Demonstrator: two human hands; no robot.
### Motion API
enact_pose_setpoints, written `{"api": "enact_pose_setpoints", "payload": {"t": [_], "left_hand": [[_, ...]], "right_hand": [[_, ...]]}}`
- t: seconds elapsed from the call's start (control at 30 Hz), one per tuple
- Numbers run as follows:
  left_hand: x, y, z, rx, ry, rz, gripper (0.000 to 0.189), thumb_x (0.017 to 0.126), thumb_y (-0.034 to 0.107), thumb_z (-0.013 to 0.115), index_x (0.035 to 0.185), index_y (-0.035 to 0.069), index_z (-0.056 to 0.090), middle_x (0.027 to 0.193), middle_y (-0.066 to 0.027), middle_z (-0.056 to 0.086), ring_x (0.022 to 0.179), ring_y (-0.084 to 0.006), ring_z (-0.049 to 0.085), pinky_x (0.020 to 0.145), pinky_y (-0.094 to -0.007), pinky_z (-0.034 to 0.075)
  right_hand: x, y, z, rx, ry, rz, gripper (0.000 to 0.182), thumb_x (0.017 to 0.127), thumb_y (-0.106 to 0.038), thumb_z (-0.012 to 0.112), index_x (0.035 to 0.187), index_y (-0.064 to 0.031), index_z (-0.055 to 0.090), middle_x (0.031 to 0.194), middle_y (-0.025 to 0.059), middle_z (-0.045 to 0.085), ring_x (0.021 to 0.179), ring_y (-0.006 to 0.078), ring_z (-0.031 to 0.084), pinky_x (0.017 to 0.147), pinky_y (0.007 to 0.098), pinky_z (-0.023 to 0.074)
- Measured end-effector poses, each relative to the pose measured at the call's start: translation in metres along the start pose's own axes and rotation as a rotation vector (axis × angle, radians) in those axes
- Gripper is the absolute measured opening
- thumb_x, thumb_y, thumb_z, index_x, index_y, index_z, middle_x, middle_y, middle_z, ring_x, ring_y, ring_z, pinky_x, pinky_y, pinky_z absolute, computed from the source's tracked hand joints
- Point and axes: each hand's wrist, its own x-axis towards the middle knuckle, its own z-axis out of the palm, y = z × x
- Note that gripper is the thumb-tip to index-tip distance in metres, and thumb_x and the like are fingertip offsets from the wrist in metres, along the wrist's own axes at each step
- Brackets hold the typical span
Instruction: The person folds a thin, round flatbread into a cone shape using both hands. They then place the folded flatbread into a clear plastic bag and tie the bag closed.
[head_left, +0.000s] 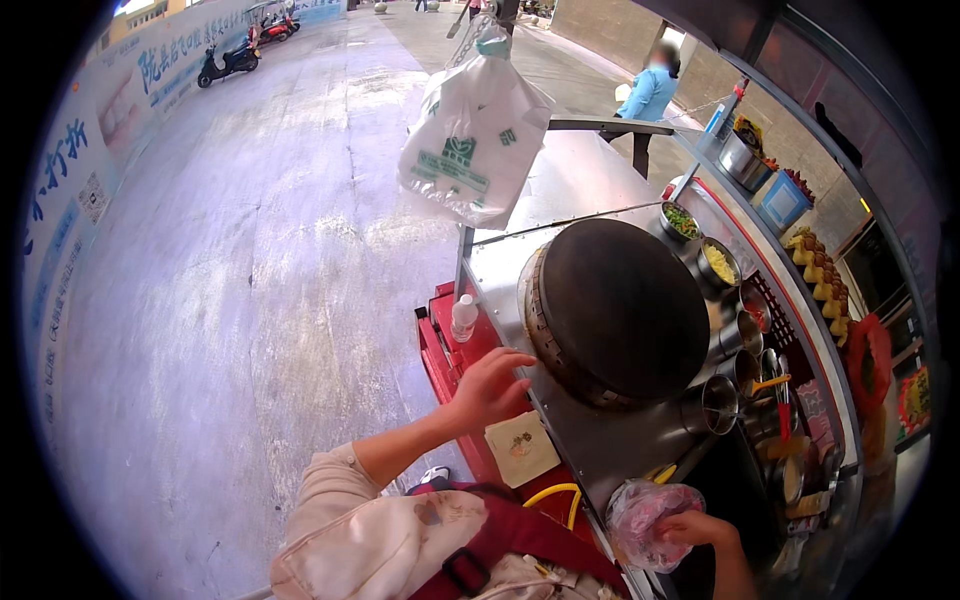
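Observation:
My left hand (495, 386) is raised over the near edge of the metal counter, fingers apart and slightly curled, holding nothing. To its right stands a large round dark griddle (626, 311), its surface bare. My right hand (697, 529) is at the lower right, its fingers tucked against or into a crumpled clear plastic bag (637, 510) with something pink in it. The fingertips are hidden, so whether they grip anything cannot be told. Below my left hand lies a pale square pad (523, 450) with small dark bits on it.
Metal bowls of chopped greens (681, 221) and yellow shreds (720, 264) stand beyond the griddle, beside several metal pots (720, 405). A white plastic bag (476, 139) hangs over the counter. A plastic bottle (464, 319) stands on a red surface. A person (651, 91) in blue is beyond the stall.

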Motion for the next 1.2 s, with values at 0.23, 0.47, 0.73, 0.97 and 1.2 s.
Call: {"api": "enact_pose_setpoints", "payload": {"t": [0.23, 0.47, 0.73, 0.97, 1.2], "left_hand": [[-0.049, -0.077, -0.09, -0.221, 0.472, -0.395, 0.014, 0.084, 0.01, 0.048, 0.089, 0.001, 0.057, 0.075, -0.0041, 0.06, 0.071, -0.0109, 0.057, 0.061, -0.0222, 0.045], [-0.091, -0.088, -0.062, -0.47, 0.353, -0.5, 0.016, 0.084, 0.009, 0.046, 0.09, -0.002, 0.056, 0.076, -0.008, 0.059, 0.071, -0.015, 0.058, 0.063, -0.0263, 0.048], [-0.183, -0.106, -0.116, -0.481, 0.458, -0.811, 0.017, 0.084, 0.012, 0.047, 0.089, 0.0, 0.057, 0.072, -0.0066, 0.06, 0.069, -0.0133, 0.059, 0.057, -0.023, 0.046], [-0.2, -0.098, -0.127, -0.47, 0.472, -0.878, 0.017, 0.084, 0.013, 0.047, 0.089, 0.0, 0.057, 0.074, -0.0083, 0.06, 0.068, -0.016, 0.059, 0.058, -0.0257, 0.048], [-0.105, -0.051, -0.062, -0.849, -0.021, -0.689, 0.042, 0.082, 0.03, 0.049, 0.112, 0.001, 0.044, 0.111, -0.0122, 0.048, 0.106, -0.0232, 0.045, 0.081, -0.0397, 0.041]], "right_hand": [[0.008, -0.211, -0.091, -0.316, 0.577, -0.387, 0.024, 0.074, -0.012, 0.057, 0.096, -0.0044, 0.056, 0.089, 0.0115, 0.057, 0.083, 0.0258, 0.056, 0.072, 0.0319, 0.0448], [0.192, -0.434, -0.216, -0.873, 1.328, -1.018, 0.015, 0.065, -0.01, 0.062, 0.074, -0.0054, 0.051, 0.079, 0.007, 0.048, 0.079, 0.024, 0.048, 0.067, 0.0316, 0.04], [0.282, -0.465, -0.287, -1.492, 1.61, -0.78, 0.01, 0.068, -0.013, 0.048, 0.075, -0.0099, 0.053, 0.09, 0.0059, 0.048, 0.089, 0.0201, 0.045, 0.079, 0.0364, 0.0329], [0.259, -0.453, -0.249, -1.327, 1.445, -0.973, 0.003, 0.062, -0.011, 0.05, 0.063, -0.0084, 0.05, 0.074, 0.0059, 0.048, 0.077, 0.0206, 0.048, 0.068, 0.0308, 0.0379], [0.195, -0.358, -0.08, -1.211, 0.931, -1.071, 0.006, 0.063, -0.011, 0.052, 0.066, -0.006, 0.051, 0.071, 0.0045, 0.047, 0.071, 0.0179, 0.049, 0.059, 0.0269, 0.0391]]}}
